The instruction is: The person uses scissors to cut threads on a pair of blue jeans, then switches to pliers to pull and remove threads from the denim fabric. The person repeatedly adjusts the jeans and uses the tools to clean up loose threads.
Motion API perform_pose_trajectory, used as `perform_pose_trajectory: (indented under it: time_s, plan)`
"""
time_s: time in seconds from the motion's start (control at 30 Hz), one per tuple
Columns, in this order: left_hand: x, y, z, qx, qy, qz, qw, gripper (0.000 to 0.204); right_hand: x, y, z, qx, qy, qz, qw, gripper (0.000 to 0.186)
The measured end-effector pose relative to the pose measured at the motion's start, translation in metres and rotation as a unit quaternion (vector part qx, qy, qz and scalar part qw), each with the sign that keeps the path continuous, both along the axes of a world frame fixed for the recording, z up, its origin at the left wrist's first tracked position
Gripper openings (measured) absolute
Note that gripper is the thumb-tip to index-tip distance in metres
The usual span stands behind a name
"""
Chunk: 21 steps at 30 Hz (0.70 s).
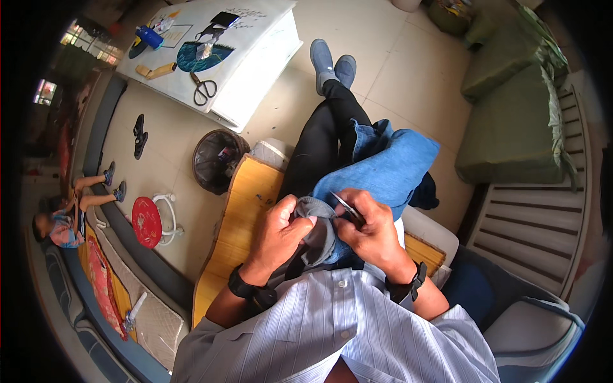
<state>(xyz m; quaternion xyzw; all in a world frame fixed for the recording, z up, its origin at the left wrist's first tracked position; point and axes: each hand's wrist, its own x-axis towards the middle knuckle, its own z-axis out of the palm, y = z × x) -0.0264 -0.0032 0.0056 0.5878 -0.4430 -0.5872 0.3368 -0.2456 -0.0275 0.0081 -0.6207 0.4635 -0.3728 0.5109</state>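
My left hand [276, 235] is closed on a piece of grey cloth [318, 246], pinching its upper edge between thumb and fingers. My right hand [372, 231] grips a small pointed metal blade [345, 205] with a dark handle; whether it is a knife or small snips is hard to make out. The blade points up and left, beside the cloth's right edge, and my right fingertips are close to that edge. Blue denim [389, 167] lies bunched across my lap under and beyond both hands.
Yellow matting [237, 207] covers the seat. A dark waste bin [219, 163] stands ahead left, near a white table [265, 60] bearing black-handled scissors [204, 89]. A red-topped stool [147, 222] and a seated person [67, 223] are left; a green-covered seat [511, 127] is right.
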Motion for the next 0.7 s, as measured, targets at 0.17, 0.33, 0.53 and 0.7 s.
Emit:
perform_pose_trajectory:
  time_s: [0.17,0.33,0.53,0.7]
  plan:
    - [-0.002,0.006,-0.009,-0.040,0.066,0.034,0.996,0.033,-0.003,-0.014,-0.011,0.149,-0.120,-0.002,0.981,0.031]
    - [-0.014,0.011,-0.009,-0.190,-0.020,0.000,0.982,0.067,0.001,-0.021,-0.014,0.354,-0.318,-0.016,0.879,0.032]
    - [-0.006,0.011,-0.008,-0.082,0.029,-0.021,0.996,0.023,-0.001,-0.018,-0.030,0.394,-0.430,-0.014,0.812,0.031]
    - [0.000,0.008,-0.002,-0.012,0.141,0.045,0.989,0.015,-0.006,-0.017,-0.038,0.373,-0.493,-0.019,0.785,0.038]
